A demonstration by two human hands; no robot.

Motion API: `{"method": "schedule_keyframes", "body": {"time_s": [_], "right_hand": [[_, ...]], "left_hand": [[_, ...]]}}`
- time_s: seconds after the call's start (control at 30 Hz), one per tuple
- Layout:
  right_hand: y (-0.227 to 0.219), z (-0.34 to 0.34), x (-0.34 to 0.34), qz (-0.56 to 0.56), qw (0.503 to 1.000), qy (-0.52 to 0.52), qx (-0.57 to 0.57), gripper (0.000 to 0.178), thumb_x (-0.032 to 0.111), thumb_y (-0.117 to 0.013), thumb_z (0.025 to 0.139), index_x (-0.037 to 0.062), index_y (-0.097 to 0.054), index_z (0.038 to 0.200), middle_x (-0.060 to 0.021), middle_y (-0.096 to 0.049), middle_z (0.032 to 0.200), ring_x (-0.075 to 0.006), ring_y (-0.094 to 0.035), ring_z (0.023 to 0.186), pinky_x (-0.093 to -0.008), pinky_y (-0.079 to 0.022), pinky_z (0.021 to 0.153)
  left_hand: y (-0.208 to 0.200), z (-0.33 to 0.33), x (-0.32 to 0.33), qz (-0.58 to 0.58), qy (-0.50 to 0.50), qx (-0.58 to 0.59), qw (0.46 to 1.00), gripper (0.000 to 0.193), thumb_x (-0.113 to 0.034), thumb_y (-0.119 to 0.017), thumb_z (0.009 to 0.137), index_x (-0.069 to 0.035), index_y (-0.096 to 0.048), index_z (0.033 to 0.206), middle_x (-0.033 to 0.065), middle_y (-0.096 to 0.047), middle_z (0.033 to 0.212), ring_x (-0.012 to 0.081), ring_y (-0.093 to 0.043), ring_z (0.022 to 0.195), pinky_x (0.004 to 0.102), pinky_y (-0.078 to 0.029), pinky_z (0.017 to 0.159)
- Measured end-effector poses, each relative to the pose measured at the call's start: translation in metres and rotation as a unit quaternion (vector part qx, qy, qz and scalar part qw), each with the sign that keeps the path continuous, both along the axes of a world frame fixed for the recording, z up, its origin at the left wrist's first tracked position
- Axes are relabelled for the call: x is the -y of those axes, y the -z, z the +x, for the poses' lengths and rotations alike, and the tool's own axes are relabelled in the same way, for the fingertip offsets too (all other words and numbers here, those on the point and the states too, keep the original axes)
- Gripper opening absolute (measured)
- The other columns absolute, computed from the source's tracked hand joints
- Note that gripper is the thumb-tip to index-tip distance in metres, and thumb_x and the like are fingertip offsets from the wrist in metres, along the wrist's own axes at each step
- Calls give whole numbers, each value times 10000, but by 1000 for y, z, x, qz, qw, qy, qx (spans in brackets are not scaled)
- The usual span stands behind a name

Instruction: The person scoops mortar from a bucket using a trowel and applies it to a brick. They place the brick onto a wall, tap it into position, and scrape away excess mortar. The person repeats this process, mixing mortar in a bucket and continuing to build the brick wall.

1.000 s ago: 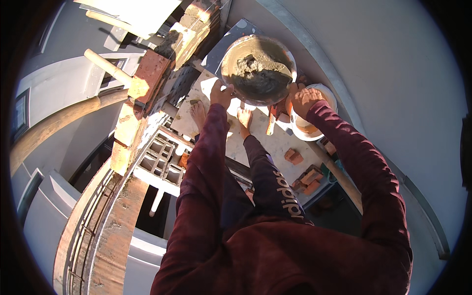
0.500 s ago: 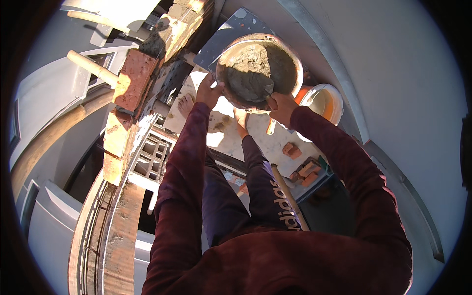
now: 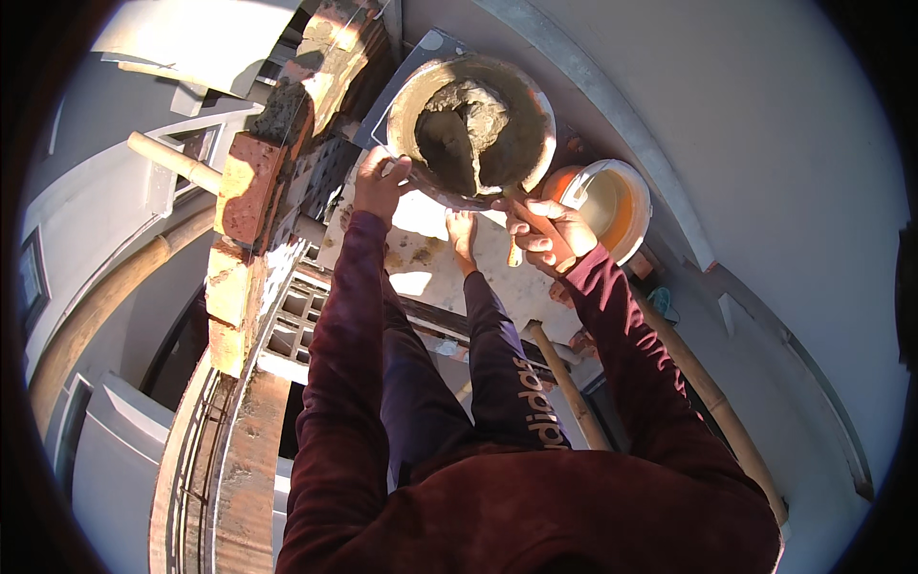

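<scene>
At upper centre, a round basin (image 3: 524,124) is set down, its rim whitened along the right; a heap of grey mortar (image 3: 481,117) is contained in it, part sunlit and part shaded. The left hand (image 3: 380,187) is placed at the basin's lower-left rim, thumb and forefinger parted by a narrow gap and set against the edge; whether the edge is pinched between them cannot be told. By the right hand (image 3: 547,234), at the lower-right rim, a reddish-brown handle (image 3: 547,235) is held: it is enclosed between thumb and curled fingers and slanted up and leftward to the basin. The tool's far end cannot be clearly made out against the mortar. Just right of that hand, a white-rimmed bucket (image 3: 625,218) is stood, lined orange and partly filled with pale liquid. Beneath, a pale, stained platform (image 3: 426,234) is seen, with a bare foot (image 3: 461,228) planted on it below the basin. To the left, a red brick (image 3: 251,182) is laid upon a brick wall (image 3: 228,287); below the right hand, a bamboo pole (image 3: 566,387) is slanted.
</scene>
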State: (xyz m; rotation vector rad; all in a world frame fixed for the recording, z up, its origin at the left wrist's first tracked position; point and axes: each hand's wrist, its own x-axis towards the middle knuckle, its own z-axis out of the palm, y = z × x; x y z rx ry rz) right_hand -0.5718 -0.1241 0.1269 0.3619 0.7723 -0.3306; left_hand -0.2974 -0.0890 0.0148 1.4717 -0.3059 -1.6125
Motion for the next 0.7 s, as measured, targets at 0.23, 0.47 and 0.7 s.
{"method": "schedule_keyframes", "body": {"time_s": [0.23,0.47,0.7], "right_hand": [[-29,14,49,-379,785,-393,-292,323,368,-458,987,57,-537,1030,-21,-450,652,-138,-466,494,-303,-387,424],[43,52,60,-403,481,-717,-303,421,365,-373,985,-15,-535,907,-158,-620,758,-255,-651,687,-415,-521,642],[-20,87,70,-488,91,-865,-77,283,243,-553,877,36,-676,1026,-189,-681,977,-332,-666,941,-430,-518,827]], "left_hand": [[-11,2,3,-45,84,89,991,104,-77,-615,894,-52,-547,969,8,-573,832,93,-587,726,267,-546,641],[20,3,-14,-56,95,167,980,268,-31,-609,888,-23,-538,1146,70,-650,960,142,-654,789,271,-535,656],[43,16,-47,-1,28,29,999,308,-33,-578,917,-40,-510,1218,71,-593,1142,157,-629,898,300,-560,741]]}}
